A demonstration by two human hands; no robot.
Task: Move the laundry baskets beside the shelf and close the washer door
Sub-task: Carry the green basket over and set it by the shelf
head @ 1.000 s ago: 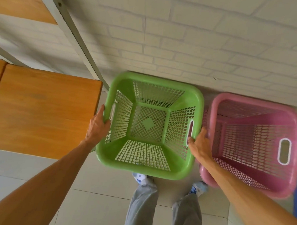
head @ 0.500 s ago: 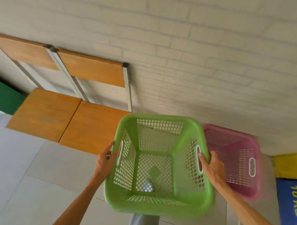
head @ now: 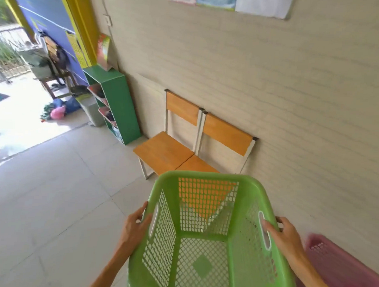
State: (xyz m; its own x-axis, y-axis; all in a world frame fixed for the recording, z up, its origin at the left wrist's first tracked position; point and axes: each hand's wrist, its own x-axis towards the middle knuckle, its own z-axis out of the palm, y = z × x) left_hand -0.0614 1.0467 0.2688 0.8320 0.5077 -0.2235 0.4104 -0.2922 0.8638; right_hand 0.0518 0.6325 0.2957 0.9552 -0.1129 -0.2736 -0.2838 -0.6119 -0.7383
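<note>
I hold an empty green laundry basket (head: pixel 204 240) up off the floor in front of me. My left hand (head: pixel 136 227) grips its left handle and my right hand (head: pixel 286 237) grips its right handle. A pink laundry basket (head: pixel 339 268) sits on the floor by the wall at the lower right, partly cut off by the frame edge. A green shelf (head: pixel 116 106) stands against the wall further ahead on the left. No washer is in view.
Two wooden chairs (head: pixel 169 151) stand against the brick wall between me and the green shelf. A grey bin (head: pixel 93 112) stands just beyond that shelf. An open doorway (head: pixel 25 84) with clutter outside lies at the far left. Tiled floor (head: pixel 53 192) stretches to my left.
The green basket has been lifted from the floor beside the pink one. My view has swung up and left, bringing the chairs, green shelf and doorway into sight.
</note>
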